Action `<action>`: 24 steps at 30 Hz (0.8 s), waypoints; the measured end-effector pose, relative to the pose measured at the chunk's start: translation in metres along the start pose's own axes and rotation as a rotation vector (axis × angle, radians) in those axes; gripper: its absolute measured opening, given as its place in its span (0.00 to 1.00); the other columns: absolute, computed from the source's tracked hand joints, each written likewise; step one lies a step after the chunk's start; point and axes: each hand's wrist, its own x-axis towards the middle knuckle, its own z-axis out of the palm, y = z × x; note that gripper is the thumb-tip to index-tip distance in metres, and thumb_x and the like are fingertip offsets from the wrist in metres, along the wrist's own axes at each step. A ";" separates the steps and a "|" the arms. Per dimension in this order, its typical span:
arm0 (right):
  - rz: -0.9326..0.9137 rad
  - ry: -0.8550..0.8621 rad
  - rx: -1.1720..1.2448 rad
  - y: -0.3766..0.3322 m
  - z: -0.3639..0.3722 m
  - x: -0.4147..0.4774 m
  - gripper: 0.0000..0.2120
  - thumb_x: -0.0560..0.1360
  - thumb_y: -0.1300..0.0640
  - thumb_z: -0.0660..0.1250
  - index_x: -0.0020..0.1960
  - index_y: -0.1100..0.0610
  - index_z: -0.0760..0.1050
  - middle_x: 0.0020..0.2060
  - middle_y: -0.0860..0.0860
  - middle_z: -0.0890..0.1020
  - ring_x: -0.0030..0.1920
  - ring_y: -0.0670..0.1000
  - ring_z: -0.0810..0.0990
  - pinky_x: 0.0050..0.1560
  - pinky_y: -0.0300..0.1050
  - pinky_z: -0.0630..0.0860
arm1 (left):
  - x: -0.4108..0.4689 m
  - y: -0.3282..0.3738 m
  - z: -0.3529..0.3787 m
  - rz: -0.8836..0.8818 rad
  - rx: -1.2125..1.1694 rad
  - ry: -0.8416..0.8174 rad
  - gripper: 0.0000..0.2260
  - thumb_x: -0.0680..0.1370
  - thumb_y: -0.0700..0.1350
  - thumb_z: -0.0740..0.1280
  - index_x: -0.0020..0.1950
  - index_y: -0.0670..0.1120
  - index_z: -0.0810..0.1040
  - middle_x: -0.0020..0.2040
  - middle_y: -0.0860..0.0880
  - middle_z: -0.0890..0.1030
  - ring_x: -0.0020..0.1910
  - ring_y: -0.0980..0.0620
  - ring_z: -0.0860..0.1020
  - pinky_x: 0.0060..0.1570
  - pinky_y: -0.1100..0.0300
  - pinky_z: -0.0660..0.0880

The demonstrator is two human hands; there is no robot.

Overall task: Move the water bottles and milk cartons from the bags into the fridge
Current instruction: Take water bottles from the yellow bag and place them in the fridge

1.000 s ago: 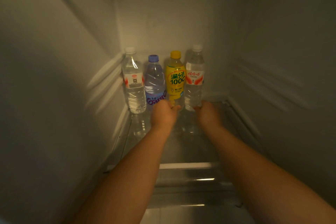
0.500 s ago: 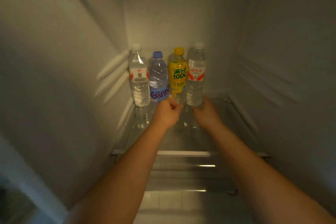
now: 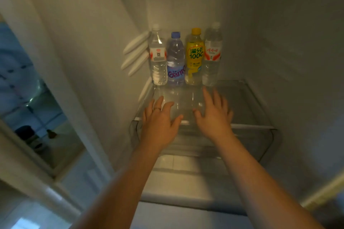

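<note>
My left hand and right hand splayed, holding nothing, over fridge shelf; beyond my fingertips four upright bottles, three clear water, one yellow.

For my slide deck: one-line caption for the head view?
Left hand and right hand, open, before four bottles on the fridge shelf.

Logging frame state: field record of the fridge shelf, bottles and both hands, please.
shelf: clear glass fridge shelf, four bottles upright in a row at its back
row, left to right: white-capped clear bottle with red-and-grey label; blue-capped clear bottle; yellow-capped yellow bottle; white-capped clear bottle with red-and-white label
left hand: open, fingers spread, empty
right hand: open, fingers spread, empty
</note>
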 end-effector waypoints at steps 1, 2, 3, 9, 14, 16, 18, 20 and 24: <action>-0.006 0.001 -0.039 -0.001 0.000 -0.008 0.36 0.77 0.46 0.63 0.79 0.45 0.49 0.79 0.52 0.51 0.78 0.59 0.49 0.73 0.63 0.51 | -0.009 0.000 -0.001 -0.002 0.023 -0.004 0.26 0.77 0.63 0.60 0.72 0.54 0.70 0.78 0.47 0.62 0.76 0.41 0.57 0.72 0.46 0.56; -0.009 -0.004 -0.068 -0.002 0.001 -0.015 0.35 0.77 0.45 0.62 0.79 0.45 0.49 0.79 0.52 0.50 0.78 0.59 0.48 0.73 0.64 0.49 | -0.018 0.000 -0.002 -0.012 0.049 -0.011 0.27 0.76 0.64 0.57 0.72 0.55 0.69 0.78 0.47 0.61 0.76 0.42 0.56 0.72 0.46 0.55; 0.000 -0.017 -0.080 -0.002 0.002 -0.021 0.35 0.77 0.44 0.62 0.79 0.44 0.49 0.79 0.51 0.49 0.78 0.59 0.46 0.73 0.65 0.47 | -0.027 0.000 -0.004 -0.023 0.079 -0.022 0.28 0.76 0.65 0.55 0.74 0.56 0.67 0.79 0.48 0.60 0.77 0.42 0.55 0.73 0.46 0.53; 0.014 -0.078 -0.197 0.007 0.007 -0.080 0.31 0.80 0.39 0.54 0.79 0.42 0.48 0.80 0.50 0.45 0.79 0.58 0.41 0.73 0.67 0.40 | -0.088 -0.010 -0.017 -0.012 0.179 -0.165 0.30 0.81 0.64 0.53 0.80 0.58 0.47 0.81 0.50 0.43 0.79 0.45 0.41 0.76 0.45 0.43; 0.040 -0.212 -0.207 0.004 -0.004 -0.136 0.33 0.79 0.38 0.54 0.79 0.42 0.43 0.79 0.47 0.38 0.78 0.58 0.35 0.72 0.69 0.38 | -0.144 -0.007 -0.036 -0.046 0.190 -0.217 0.30 0.80 0.66 0.50 0.80 0.59 0.46 0.81 0.50 0.43 0.79 0.43 0.42 0.76 0.42 0.48; 0.048 -0.250 -0.199 0.002 -0.010 -0.163 0.33 0.79 0.36 0.53 0.79 0.41 0.42 0.79 0.47 0.38 0.78 0.58 0.35 0.73 0.69 0.39 | -0.172 -0.008 -0.043 -0.044 0.198 -0.214 0.30 0.80 0.67 0.49 0.79 0.60 0.46 0.81 0.50 0.43 0.79 0.42 0.43 0.76 0.40 0.48; 0.023 -0.250 -0.195 0.000 -0.014 -0.194 0.33 0.79 0.37 0.53 0.79 0.41 0.42 0.79 0.47 0.39 0.78 0.59 0.36 0.73 0.68 0.38 | -0.203 -0.012 -0.050 -0.055 0.204 -0.227 0.30 0.79 0.68 0.48 0.79 0.61 0.45 0.81 0.51 0.43 0.79 0.42 0.42 0.75 0.39 0.48; -0.010 -0.246 -0.190 -0.001 -0.017 -0.226 0.33 0.79 0.37 0.53 0.78 0.41 0.42 0.79 0.47 0.39 0.78 0.59 0.36 0.74 0.68 0.39 | -0.233 -0.016 -0.058 -0.067 0.204 -0.240 0.30 0.79 0.68 0.47 0.79 0.62 0.45 0.81 0.52 0.42 0.79 0.43 0.41 0.76 0.39 0.47; -0.081 -0.243 -0.203 -0.001 -0.022 -0.287 0.32 0.80 0.37 0.52 0.78 0.41 0.42 0.79 0.46 0.40 0.78 0.57 0.37 0.74 0.66 0.38 | -0.295 -0.019 -0.072 -0.065 0.179 -0.235 0.30 0.79 0.67 0.50 0.79 0.61 0.47 0.81 0.52 0.43 0.79 0.44 0.41 0.75 0.41 0.44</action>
